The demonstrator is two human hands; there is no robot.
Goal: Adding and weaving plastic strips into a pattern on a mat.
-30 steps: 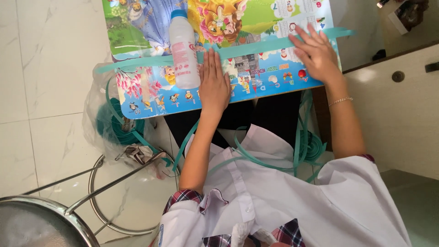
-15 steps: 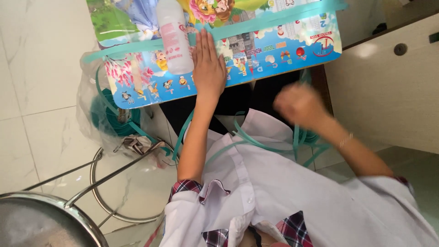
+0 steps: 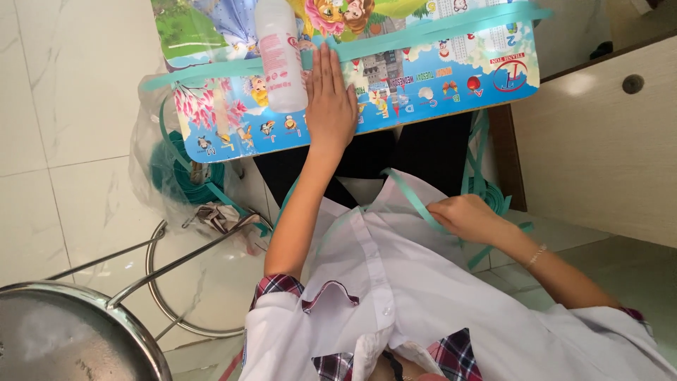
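- Step in hand, as judged: the person is working a teal strap [image 3: 416, 201], drawing its length across the lap while the far end lies flat on the table [image 3: 458, 92].
- Left hand [image 3: 330, 106]: flat, palm down, fingers together and extended, pressing on the colourful cartoon-print top of the table where a teal strap crosses it. Nothing gripped; it acts as a hold-down.
- Left arm runs straight out from the shoulder, elbow nearly locked, forearm over the lap.
- Right hand [image 3: 462, 217]: down at lap level, fingers curled closed on the teal strap, pinching it just above the white shirt. Wrist bent inward, a thin bracelet shows on it.
- Strap location: one run lies diagonally over the table, another leads from the right hand over the shirt, loose loops hang by the right leg next to a beige cabinet [image 3: 599, 141].
- White plastic bottle [image 3: 281, 53] lies on the table, just beside the left hand, touching or nearly so.
- A clear bag [image 3: 176, 176] with more teal strap sits on the floor under the table's left edge; metal stool rim at lower left.
- Next move likely calls for steady pull from the right hand while the left keeps the pressure on, so the strap doesn't slip.
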